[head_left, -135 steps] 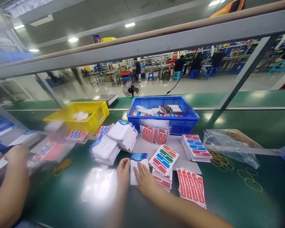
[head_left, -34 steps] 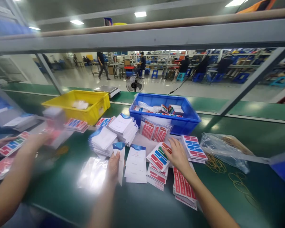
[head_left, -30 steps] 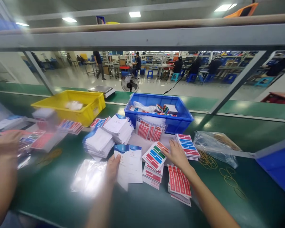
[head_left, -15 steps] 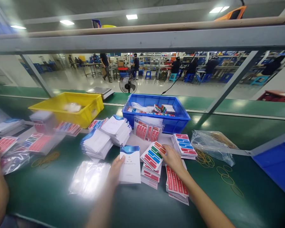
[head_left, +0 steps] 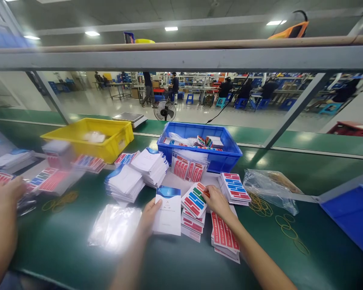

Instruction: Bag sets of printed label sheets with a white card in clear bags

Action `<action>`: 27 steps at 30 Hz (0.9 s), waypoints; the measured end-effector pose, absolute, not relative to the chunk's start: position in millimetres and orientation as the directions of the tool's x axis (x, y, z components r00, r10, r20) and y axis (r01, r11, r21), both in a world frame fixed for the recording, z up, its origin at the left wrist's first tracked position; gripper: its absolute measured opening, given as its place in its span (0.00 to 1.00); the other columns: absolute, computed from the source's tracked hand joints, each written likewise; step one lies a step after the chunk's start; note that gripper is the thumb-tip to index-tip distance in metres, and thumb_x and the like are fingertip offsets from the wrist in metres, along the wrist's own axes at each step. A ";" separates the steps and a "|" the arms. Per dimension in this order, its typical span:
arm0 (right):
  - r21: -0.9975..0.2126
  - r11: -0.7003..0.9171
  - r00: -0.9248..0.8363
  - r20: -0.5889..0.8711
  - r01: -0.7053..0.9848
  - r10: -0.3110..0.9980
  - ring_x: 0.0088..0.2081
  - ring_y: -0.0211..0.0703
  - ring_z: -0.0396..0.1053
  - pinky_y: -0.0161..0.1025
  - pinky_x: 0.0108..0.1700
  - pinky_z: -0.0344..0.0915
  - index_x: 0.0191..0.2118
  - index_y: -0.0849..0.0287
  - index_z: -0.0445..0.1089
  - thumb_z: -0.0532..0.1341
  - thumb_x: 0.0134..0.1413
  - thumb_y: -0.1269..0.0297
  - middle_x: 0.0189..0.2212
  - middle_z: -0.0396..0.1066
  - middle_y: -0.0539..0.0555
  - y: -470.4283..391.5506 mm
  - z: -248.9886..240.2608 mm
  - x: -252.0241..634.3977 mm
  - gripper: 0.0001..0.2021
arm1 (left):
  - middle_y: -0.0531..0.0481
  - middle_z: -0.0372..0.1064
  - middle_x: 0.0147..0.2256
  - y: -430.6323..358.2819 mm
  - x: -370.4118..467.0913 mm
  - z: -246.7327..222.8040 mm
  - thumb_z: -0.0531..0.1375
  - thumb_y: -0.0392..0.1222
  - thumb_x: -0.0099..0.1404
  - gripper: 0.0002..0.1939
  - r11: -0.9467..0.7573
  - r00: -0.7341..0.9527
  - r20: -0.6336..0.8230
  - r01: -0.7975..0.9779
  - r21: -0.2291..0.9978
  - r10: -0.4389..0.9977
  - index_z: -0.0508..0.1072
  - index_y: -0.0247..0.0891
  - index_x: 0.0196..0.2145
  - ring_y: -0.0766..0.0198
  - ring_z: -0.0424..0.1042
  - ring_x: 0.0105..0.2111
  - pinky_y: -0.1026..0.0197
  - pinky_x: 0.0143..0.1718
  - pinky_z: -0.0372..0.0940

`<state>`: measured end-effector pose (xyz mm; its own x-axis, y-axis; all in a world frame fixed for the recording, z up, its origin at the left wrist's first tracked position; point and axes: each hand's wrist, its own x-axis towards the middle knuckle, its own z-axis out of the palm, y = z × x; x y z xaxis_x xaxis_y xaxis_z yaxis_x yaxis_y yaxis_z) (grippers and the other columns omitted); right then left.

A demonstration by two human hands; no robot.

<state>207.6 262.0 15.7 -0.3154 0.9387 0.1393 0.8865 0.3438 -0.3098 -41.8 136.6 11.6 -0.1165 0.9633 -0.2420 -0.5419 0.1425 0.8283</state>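
Between the thumb and fingers of my left hand (head_left: 150, 215) is a white booklet (head_left: 168, 213) with a blue wave-patterned top, held over the table. My right hand (head_left: 218, 201) is closed on the right edge of a sticker sheet (head_left: 194, 199) with red, blue and green labels. Beneath that sheet lies a stack of red-and-white label sheets (head_left: 192, 225). Right of it, a pile of red label sheets (head_left: 224, 233) lies partly under my right forearm. Farther back is a stack of red-and-blue label sheets (head_left: 235, 187). Clear plastic bags (head_left: 115, 227) lie left of my left hand.
Booklet stacks (head_left: 124, 183) stand before a yellow bin (head_left: 117, 141) and a blue bin (head_left: 199, 155) holding packed sheets. Rubber bands (head_left: 287, 227) lie on the right. At far left, another person's hand (head_left: 9, 191) handles sheets. A metal rail (head_left: 181, 60) crosses above.
My hands keep their holds on the booklet and sticker sheet, almost unmoved. The view has shifted slightly. The other person's hand at the left has moved inward.
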 end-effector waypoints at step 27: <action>-0.180 0.284 -0.276 0.069 0.942 0.959 0.43 0.49 0.65 0.43 0.41 0.59 0.40 0.65 0.64 0.54 0.58 0.65 0.41 0.67 0.60 263.2 29.1 196.0 0.09 | 0.38 0.74 0.41 142.3 -45.9 -7.6 0.63 0.52 0.58 0.23 0.105 -0.099 -0.170 -0.468 0.878 0.980 0.70 0.32 0.45 0.52 0.74 0.39 0.56 0.41 0.67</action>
